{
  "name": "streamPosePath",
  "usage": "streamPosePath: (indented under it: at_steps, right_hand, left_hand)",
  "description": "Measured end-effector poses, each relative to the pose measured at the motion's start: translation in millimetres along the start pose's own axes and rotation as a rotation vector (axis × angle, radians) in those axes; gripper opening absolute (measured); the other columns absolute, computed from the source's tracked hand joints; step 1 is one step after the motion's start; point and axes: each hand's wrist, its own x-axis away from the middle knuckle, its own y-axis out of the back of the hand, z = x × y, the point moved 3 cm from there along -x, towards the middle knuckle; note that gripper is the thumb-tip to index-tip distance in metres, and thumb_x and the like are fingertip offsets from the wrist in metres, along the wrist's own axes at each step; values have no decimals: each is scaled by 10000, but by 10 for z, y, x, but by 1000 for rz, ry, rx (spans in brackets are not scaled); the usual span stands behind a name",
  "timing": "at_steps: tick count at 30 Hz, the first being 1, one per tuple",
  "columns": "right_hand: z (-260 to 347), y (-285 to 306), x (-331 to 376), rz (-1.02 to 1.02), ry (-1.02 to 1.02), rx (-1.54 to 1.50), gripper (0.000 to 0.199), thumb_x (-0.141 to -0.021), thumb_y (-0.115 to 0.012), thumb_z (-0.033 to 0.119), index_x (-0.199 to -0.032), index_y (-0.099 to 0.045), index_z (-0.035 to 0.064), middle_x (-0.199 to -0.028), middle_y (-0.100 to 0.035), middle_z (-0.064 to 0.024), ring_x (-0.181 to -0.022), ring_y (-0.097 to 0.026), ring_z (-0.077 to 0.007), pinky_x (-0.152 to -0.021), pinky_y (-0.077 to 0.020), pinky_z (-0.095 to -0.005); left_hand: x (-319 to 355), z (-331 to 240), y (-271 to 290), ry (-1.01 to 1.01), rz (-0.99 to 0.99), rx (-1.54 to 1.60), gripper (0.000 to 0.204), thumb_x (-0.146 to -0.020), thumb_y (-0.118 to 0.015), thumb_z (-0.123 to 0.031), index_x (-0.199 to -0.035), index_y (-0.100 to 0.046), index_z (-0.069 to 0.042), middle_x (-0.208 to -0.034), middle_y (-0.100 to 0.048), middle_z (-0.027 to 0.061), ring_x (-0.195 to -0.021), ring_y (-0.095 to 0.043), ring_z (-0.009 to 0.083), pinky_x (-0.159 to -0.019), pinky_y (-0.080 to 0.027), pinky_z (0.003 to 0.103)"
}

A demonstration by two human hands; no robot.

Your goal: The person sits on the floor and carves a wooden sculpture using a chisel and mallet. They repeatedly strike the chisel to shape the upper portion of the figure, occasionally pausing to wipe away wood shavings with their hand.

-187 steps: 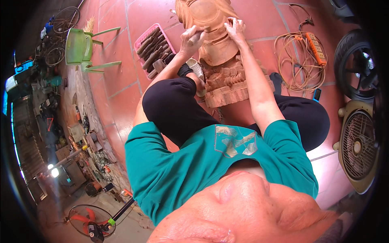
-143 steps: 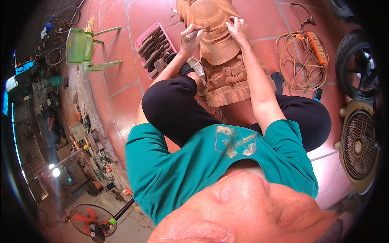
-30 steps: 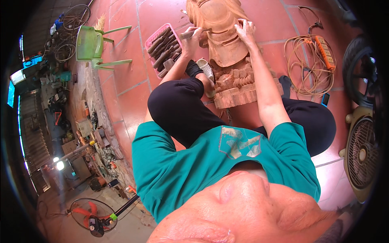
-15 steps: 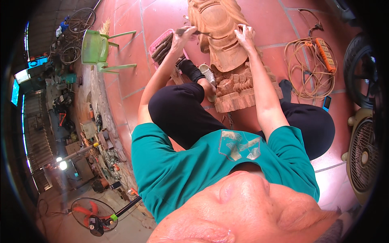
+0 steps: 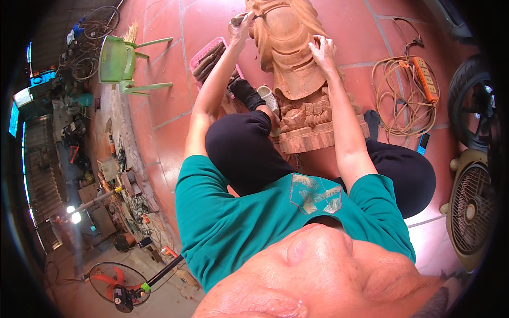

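A carved wooden statue [image 5: 291, 58] lies on the floor before me, its scalloped base [image 5: 307, 139] toward me and its top cut off by the upper edge. My left hand [image 5: 241, 31] is closed round a slim hand tool [image 5: 236, 21] with a dark tip, at the statue's upper left side. The tip reaches the wood's edge; I cannot tell whether it is a brush or a chisel. My right hand [image 5: 324, 52] rests on the statue's right side, fingers bent and somewhat apart, holding no tool.
Left of the statue, a pink basket [image 5: 194, 49] holds several dark tools. A green chair [image 5: 116, 59] stands farther left. To the right are an orange power strip [image 5: 426, 79] with a coiled cord [image 5: 389, 106], a phone [image 5: 423, 143], a wheel [image 5: 472, 103] and a fan [image 5: 471, 212].
My left hand has moved up along the statue's left side with the tool. My right hand stays on the statue's right side. The whole view has shifted slightly.
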Motion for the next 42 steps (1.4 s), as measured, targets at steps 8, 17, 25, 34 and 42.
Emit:
streamPosePath:
  at_steps: [8, 17, 25, 34, 42]
  right_hand:
    - [-119, -75, -68, -13, 49, -18, 411, -859, -708, 347, -1234, -619, 204, -1266, -541, -145, -1242, -456, -389, -1040, -419, -497]
    - [-8, -40, -18, -42, 56, -11, 406, -851, -718, 329, -1221, -618, 196, -1243, -546, -153, -1229, -471, -387, -1014, -441, -494]
    - [-143, -65, -134, -18, 61, -49, 411, -848, -717, 326, -1222, -617, 189, -1242, -548, -155, -1230, -469, -391, -1029, -423, -501]
    - [-8, -24, -4, -21, 40, -35, 414, -856, -695, 333, -1238, -619, 192, -1259, -537, -154, -1229, -465, -389, -1050, -405, -494]
    - [-56, -77, -44, -20, 63, 8, 411, -863, -681, 344, -1240, -620, 195, -1269, -540, -141, -1230, -466, -384, -1042, -420, -481]
  left_hand:
    - [162, 32, -78, -190, -24, -191, 201, -909, -709, -168, -1049, -717, -23, -880, -725, 48, -776, -659, 92, -684, -523, 233]
    - [886, -218, -85, -374, -63, -373, 163, -906, -667, -126, -992, -730, -3, -861, -726, 49, -756, -649, 89, -696, -515, 247]
    - [1060, -338, -96, -119, 48, -200, 182, -917, -679, -129, -1024, -719, 13, -867, -731, 62, -750, -661, 106, -708, -532, 242]
    - [315, -66, -57, -192, -39, -84, 222, -921, -714, -157, -1080, -702, -3, -933, -728, 62, -809, -661, 101, -735, -536, 235]
    - [205, 75, -11, -203, -31, -206, 216, -906, -720, -144, -1069, -706, -4, -912, -731, 56, -805, -663, 100, -729, -526, 230]
